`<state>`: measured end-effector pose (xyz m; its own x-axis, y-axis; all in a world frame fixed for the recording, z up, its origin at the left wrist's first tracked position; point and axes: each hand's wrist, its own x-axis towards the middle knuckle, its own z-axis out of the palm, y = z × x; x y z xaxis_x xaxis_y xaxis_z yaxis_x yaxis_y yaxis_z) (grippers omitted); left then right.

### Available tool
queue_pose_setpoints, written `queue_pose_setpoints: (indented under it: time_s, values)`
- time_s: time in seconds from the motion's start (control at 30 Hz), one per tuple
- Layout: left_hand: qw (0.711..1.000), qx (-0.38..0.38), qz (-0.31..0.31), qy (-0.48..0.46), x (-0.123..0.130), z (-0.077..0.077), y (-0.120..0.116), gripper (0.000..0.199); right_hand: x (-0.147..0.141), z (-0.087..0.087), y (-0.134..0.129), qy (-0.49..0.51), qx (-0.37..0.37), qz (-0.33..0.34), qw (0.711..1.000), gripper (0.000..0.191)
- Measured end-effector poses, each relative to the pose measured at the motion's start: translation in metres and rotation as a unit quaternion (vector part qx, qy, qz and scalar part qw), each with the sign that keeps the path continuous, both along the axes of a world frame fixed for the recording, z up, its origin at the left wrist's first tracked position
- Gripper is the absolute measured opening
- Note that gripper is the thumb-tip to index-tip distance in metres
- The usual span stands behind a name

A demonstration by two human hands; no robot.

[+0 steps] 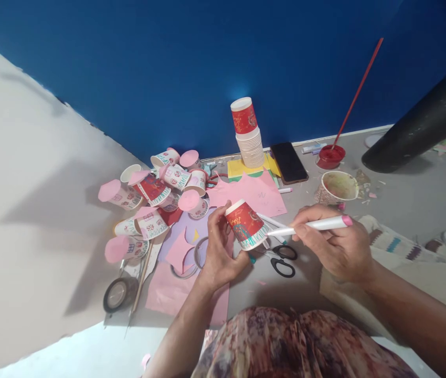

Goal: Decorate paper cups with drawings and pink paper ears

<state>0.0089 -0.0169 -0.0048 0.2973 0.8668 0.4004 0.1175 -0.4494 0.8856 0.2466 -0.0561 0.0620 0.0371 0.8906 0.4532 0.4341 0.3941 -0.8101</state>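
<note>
In front of me a red paper cup [245, 221] is tilted, bottom up, with green pen strokes along its white lower band. My left hand [223, 252] grips it, thumb low and fingers round the far side. A white marker with a pink end [321, 224] is pinched in my right hand [335, 241]; its tip meets or nearly meets the cup's white band. Black-handled scissors [284, 261] lie just below and right of the cup. Pink paper with a cut edge [260, 194] lies behind the cup.
Several decorated cups with pink paper discs [154, 226] crowd the left side. A tall stack of cups [250, 142] stands at the back beside a phone [289, 161]. Black tape [117, 295], a red pot [330, 156], a stained cup [337, 188] and a black cylinder [420, 118] surround the workspace.
</note>
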Motion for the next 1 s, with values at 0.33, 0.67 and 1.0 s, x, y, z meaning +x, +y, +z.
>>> queue_pose_setpoints:
  time_s: [0.33, 0.67, 1.0]
  values:
    - [0.999, -0.039, 0.018, -0.009, 0.0045, -0.0022, -0.0034, 0.081, 0.0018, 0.0006, -0.0002, 0.005, -0.014, -0.004, 1.0, 0.017]
    - [0.997, -0.063, 0.027, -0.034, 0.0076, -0.0018, -0.0059, 0.08, 0.0002, -0.0014, 0.0032, 0.058, -0.033, -0.018, 0.998, 0.014]
    - [0.997, -0.066, 0.018, -0.019, 0.0046, -0.0027, -0.005, 0.08, 0.0014, -0.0017, 0.0032, 0.073, -0.04, -0.025, 0.996, 0.015]
